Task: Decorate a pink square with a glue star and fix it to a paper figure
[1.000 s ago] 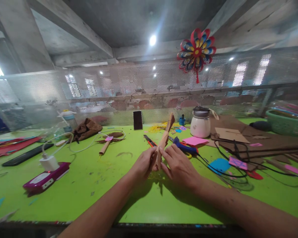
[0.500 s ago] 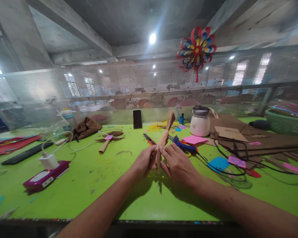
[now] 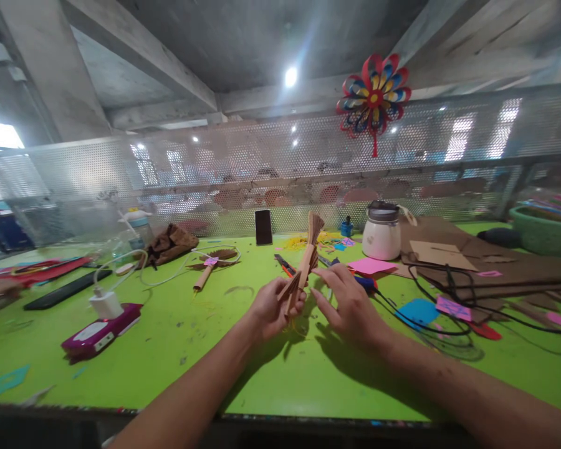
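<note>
My left hand [image 3: 273,307] grips a brown pleated paper fan [image 3: 307,262] near its lower end, above the green table [image 3: 177,374]. The folds spread a little at both ends, and a narrow band crosses the middle. My right hand [image 3: 348,302] is just right of the paper, thumb and fingers apart, holding nothing. Behind the hands lie a cutter knife [image 3: 285,265] with orange on it and a blue glue gun [image 3: 363,282], partly hidden by my right hand. Yellow thread [image 3: 298,327] lies under the paper.
A finished-looking brown paper piece with a rolled handle [image 3: 204,275] lies left. Nearby are a purple power strip [image 3: 100,333], a phone [image 3: 263,227], a white jar [image 3: 381,240], brown paper sheets [image 3: 509,262], a black cable [image 3: 442,327] and a green basket [image 3: 542,231]. A person's blurred hand [image 3: 0,293] shows at far left.
My right hand has let go of the folded paper and moved right, its fingers opening. The paper's lower folds have fanned out in my left hand. The view has shifted slightly left.
</note>
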`<state>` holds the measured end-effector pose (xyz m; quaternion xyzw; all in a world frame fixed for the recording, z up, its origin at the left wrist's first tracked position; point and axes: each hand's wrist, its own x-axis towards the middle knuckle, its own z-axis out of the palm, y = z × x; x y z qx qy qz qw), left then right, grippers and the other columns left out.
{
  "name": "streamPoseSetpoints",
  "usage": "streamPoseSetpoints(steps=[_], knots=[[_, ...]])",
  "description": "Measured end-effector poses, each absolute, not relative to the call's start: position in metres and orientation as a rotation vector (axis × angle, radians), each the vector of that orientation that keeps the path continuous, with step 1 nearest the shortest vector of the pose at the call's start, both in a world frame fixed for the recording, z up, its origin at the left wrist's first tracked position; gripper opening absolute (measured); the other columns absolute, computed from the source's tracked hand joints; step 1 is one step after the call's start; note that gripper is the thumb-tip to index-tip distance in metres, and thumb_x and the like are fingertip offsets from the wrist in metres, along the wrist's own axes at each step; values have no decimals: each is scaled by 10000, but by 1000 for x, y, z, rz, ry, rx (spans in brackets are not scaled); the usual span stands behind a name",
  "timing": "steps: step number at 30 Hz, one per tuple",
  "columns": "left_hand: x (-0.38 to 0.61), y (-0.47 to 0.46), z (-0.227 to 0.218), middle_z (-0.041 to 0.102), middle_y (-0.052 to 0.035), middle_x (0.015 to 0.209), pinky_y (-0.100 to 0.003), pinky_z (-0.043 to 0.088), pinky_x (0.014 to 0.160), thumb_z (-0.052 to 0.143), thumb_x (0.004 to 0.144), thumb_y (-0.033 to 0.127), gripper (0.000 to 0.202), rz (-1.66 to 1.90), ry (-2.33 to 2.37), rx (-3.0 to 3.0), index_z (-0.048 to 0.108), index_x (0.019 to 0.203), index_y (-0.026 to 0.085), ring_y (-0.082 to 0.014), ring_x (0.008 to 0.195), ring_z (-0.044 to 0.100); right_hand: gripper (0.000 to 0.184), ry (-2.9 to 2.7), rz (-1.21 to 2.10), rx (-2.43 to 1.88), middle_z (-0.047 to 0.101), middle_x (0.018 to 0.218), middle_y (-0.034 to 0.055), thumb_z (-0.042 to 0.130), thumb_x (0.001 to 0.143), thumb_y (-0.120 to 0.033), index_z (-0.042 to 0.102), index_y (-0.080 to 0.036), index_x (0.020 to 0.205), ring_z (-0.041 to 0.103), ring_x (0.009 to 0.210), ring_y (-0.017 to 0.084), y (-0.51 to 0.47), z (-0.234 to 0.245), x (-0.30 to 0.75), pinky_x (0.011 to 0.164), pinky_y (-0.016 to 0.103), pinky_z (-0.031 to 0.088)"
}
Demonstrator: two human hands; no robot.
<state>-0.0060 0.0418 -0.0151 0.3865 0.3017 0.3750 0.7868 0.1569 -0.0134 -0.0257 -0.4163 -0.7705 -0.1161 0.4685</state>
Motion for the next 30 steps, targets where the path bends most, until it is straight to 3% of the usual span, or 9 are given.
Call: streamPoseSetpoints(steps=[6,10,17,23,30], knots=[[-9,45,-16,569,-84,638,-142,327,371,343,869,199,283,783,616,791,593,877,65,-101,497,527,62,-1746,-138,-1077,514,795,49,503,858,-196,558,-170,849,505,742,184,4,-30,169,659,328,443],[-8,43,-16,571,-86,648,-156,372,412,347,867,186,288,734,560,838,606,881,60,-101,513,523,133,-1650,-58,-1124,498,707,16,544,840,-232,527,-178,720,484,631,148,9,-27,173,580,286,412],[-1,37,-18,603,-94,687,-188,453,521,405,861,157,266,729,561,875,630,960,56,-108,555,559,147,-1897,-204,-996,517,916,70,624,790,-201,544,-183,912,490,893,213,-7,-19,165,753,349,455],[2,38,-26,602,-92,735,-187,452,542,397,790,59,252,670,562,933,612,923,64,-102,579,563,102,-1890,-311,-1044,513,907,91,583,829,-216,525,-163,895,476,891,233,-5,-16,169,759,379,447],[4,37,-28,586,-60,698,-200,428,527,478,825,166,147,624,511,950,599,885,108,-115,585,549,47,-1871,-374,-1038,521,865,87,525,861,-209,542,-166,869,488,870,232,-1,-19,169,726,374,440]])
